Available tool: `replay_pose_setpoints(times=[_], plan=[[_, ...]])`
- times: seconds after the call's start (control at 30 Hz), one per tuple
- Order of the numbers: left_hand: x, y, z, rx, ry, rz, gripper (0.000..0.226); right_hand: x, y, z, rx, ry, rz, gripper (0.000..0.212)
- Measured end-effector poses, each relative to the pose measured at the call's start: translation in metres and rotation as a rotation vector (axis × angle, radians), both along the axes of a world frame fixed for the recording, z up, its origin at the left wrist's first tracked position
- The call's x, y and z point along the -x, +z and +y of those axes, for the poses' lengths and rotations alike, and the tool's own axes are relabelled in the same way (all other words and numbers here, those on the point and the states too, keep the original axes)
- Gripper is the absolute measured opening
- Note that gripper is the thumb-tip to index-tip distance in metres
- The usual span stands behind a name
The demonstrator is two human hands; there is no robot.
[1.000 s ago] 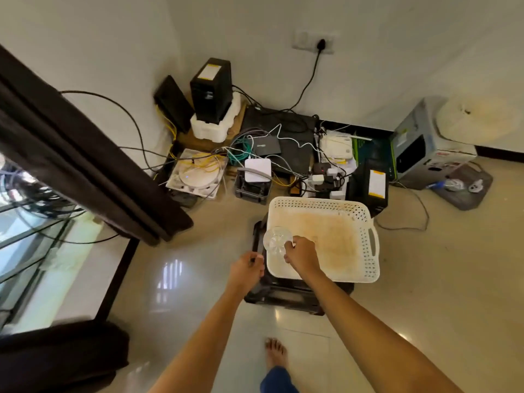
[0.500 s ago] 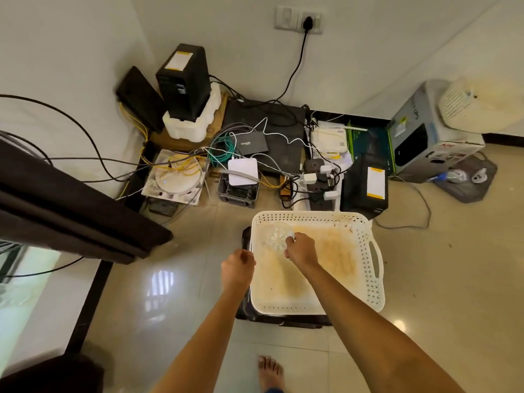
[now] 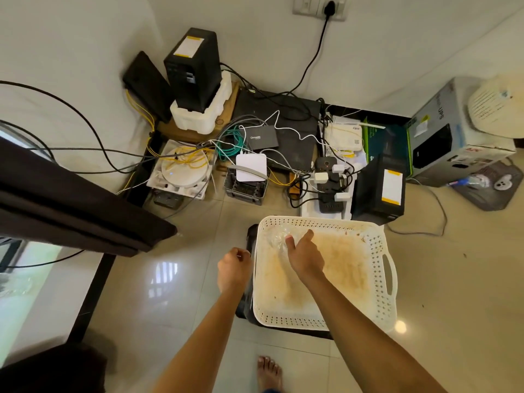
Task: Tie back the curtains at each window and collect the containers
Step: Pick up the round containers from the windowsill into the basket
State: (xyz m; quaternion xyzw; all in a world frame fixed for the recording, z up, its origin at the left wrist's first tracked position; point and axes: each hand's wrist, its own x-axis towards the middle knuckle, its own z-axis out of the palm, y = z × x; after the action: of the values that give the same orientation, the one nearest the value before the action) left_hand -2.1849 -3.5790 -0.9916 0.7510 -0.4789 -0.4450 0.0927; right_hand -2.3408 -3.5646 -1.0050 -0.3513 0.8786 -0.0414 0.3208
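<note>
- Right hand (image 3: 304, 259) pinches a clear container (image 3: 277, 239) inside the basket (image 3: 320, 222), centre frame — collecting under way.
- Left hand (image 3: 234, 268) curled beside the basket's rim; hold unclear.
- Curtain (image 3: 71, 199), left — tied or not, unclear.

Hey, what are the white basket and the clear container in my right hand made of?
The basket: likely moulded plastic, matte white, judging by its perforated walls and cut-out handle; the floor is stained brown. The container, pinched by the right hand: probably thin clear plastic, glossy, since the basket shows through it.
</note>
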Motion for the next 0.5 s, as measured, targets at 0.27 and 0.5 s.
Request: replay_pose_setpoints(times=[0.27, 0.5], plan=[[-0.019, 0.028, -0.009, 0.034, 0.142, 0.084, 0.018, -0.054, 0.062, -0.024, 0.226, 0.235, -0.014, 0.035], [-0.094, 0.04, -0.022, 0.082, 0.308, 0.086, 0.017, -0.125, 0.066, -0.053, 0.242, 0.443, -0.259, 0.026]])
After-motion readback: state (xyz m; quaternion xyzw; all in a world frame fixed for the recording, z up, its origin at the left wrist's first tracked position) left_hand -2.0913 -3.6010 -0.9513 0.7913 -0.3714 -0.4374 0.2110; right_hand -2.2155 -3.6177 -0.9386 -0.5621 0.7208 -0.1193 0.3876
